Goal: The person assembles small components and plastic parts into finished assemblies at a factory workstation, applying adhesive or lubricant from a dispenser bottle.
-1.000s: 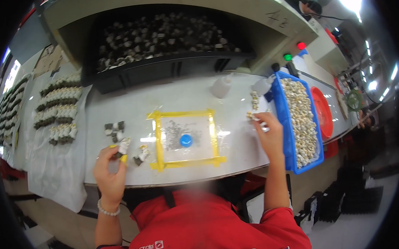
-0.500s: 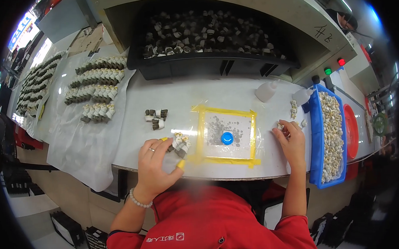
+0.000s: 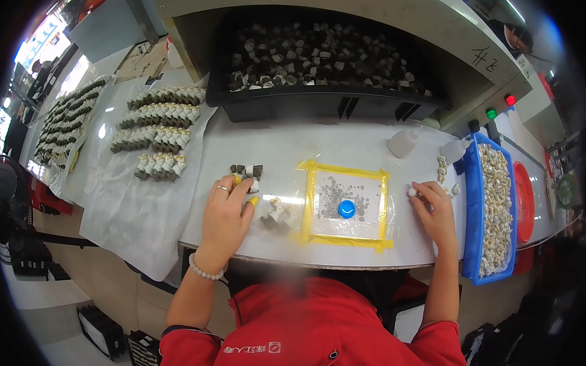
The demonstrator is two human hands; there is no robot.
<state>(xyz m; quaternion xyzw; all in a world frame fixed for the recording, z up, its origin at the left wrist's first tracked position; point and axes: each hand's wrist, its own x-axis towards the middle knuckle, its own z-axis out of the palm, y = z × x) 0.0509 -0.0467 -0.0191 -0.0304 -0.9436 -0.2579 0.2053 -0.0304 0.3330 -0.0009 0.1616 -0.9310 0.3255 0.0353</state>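
My left hand, with yellow covers on thumb and index fingertip, reaches to a small cluster of dark-and-white pieces. Its thumb and index finger are apart, with nothing visible between them. Just right of that hand, a few joined white-and-grey figurines stand on the table, somewhat blurred. My right hand pinches a small white piece between thumb and fingertips, right of the yellow-taped square. Inside the taped square sits a round blue cap among grey wet-looking spots.
A black bin of dark-and-white pieces stands at the back. On the right is a blue tray of small cream pieces. Two white bottles, one a squeeze bottle, stand near it. Rows of figurines cover white sheeting at left.
My left hand has moved away from the joined figurines, forward to the dark-and-white pieces. My right hand keeps its pinch in about the same place. The whole view has shifted slightly.
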